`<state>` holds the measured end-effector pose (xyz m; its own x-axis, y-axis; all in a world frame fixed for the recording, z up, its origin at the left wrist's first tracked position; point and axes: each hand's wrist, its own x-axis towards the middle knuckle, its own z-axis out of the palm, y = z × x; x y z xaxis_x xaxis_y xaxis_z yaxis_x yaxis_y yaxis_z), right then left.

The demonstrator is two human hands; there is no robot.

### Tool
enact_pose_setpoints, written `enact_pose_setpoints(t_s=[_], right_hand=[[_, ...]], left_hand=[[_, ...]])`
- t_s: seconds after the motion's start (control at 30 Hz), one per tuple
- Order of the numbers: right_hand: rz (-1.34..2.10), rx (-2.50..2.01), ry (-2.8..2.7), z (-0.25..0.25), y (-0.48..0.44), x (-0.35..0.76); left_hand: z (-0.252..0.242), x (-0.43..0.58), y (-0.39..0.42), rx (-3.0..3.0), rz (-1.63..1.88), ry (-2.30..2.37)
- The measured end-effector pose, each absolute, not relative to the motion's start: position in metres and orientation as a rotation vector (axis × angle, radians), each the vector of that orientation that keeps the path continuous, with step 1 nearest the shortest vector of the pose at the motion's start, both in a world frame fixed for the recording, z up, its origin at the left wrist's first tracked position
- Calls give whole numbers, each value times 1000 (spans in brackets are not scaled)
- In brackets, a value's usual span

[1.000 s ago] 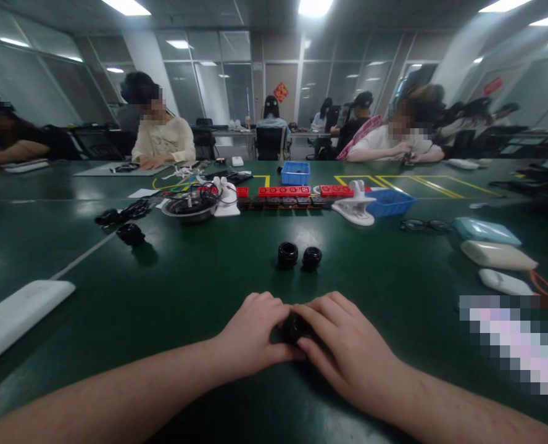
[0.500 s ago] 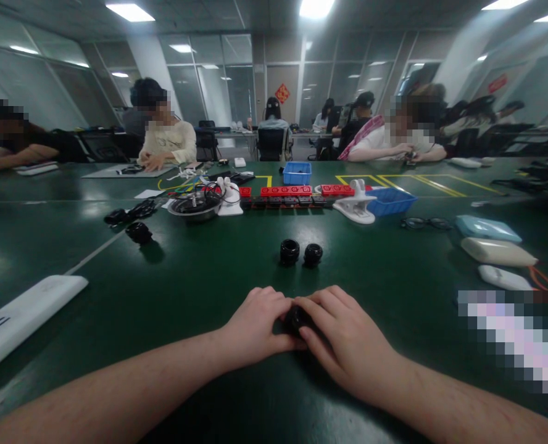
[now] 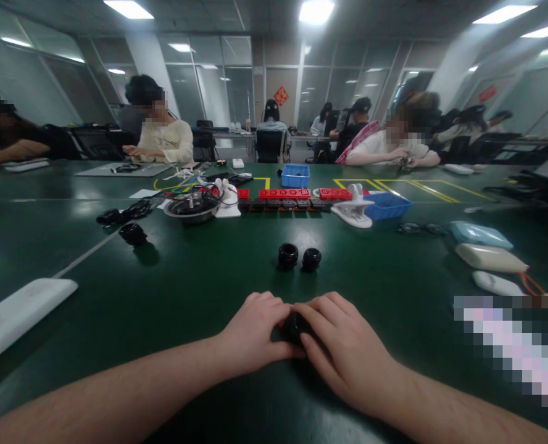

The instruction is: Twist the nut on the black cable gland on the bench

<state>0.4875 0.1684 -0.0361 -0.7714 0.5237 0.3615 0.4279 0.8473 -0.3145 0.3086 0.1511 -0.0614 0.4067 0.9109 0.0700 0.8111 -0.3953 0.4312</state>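
Close in front of me, a black plastic fitting [image 3: 294, 327] lies between my two hands at the green tabletop, mostly covered by fingers. My left hand [image 3: 258, 330] closes on it from the left, its thumb along the near side. From the right, my right hand [image 3: 343, 339] wraps over it, thumb and fingertips pressed against it. Just beyond stand two similar parts: a larger hollow black fitting [image 3: 287, 256] and a smaller black fitting [image 3: 311, 259]. Another black ribbed fitting [image 3: 132, 234] sits farther left.
A metal bowl [image 3: 188, 213] with black parts, red power strips [image 3: 284, 193], a white clip stand [image 3: 355, 213] and blue bins [image 3: 295, 176] line the table's middle. A white device [image 3: 28, 308] lies left. Pouches [image 3: 489, 258] and glasses [image 3: 422, 228] lie right. People [image 3: 160, 129] sit opposite.
Both hands keep hold of the black fitting with hardly any shift in grip. The view has tilted and turned slightly. The person opposite on the left has drawn their hands back from the mat.
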Motion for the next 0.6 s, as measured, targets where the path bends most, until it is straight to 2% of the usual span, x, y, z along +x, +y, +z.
enact_pose_setpoints(t_s=[0.23,0.6], right_hand=[[297,-688,-2572,-36,166,486],[197,-317,-2572,-42,157,487]], left_hand=[[-64,308,152,2319,443,1488],[-61,308,152,2265,453,1457]])
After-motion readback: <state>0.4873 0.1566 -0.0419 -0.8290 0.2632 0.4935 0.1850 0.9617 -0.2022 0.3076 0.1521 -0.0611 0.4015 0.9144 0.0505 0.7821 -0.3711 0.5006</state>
